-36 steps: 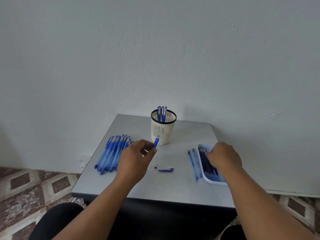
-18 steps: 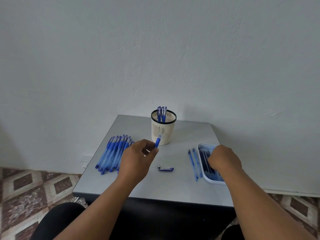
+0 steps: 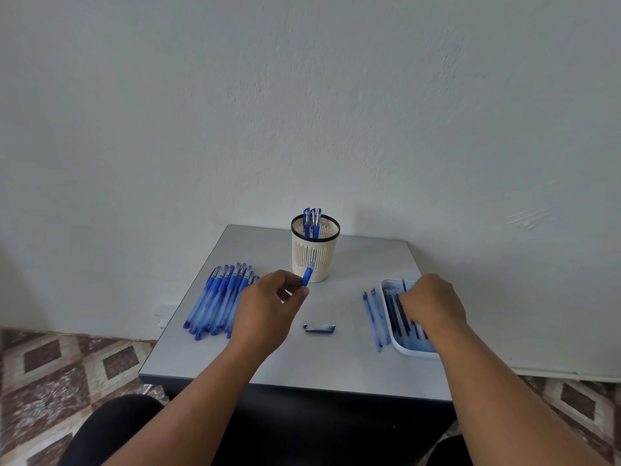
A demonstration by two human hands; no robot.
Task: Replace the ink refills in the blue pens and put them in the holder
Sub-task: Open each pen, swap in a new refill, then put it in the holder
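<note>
Blue plastic pokes out between my left hand's thumb and forefinger: I pinch a pen barrel there, its free end tilted up toward the cream pen holder, in front of the holder's lower wall. That holder stands at the back middle of the grey table, its rim ringed in black, with a few capped blue pens upright inside. Left of the holder, a row of blue pens lies side by side, caps pointing to the wall; my left hand covers the nearest ones. In front of the holder, nearer to me, a loose pen cap lies flat on the table with a small dark tip piece just beside its left end. To the holder's right sits a pale tray full of dark ink refills. My right hand rests over the tray with fingers curled down among the refills; I cannot tell whether it actually has hold of one. Between the tray and the cap, two thin blue refills lie on the table, alongside the tray's left wall.
</note>
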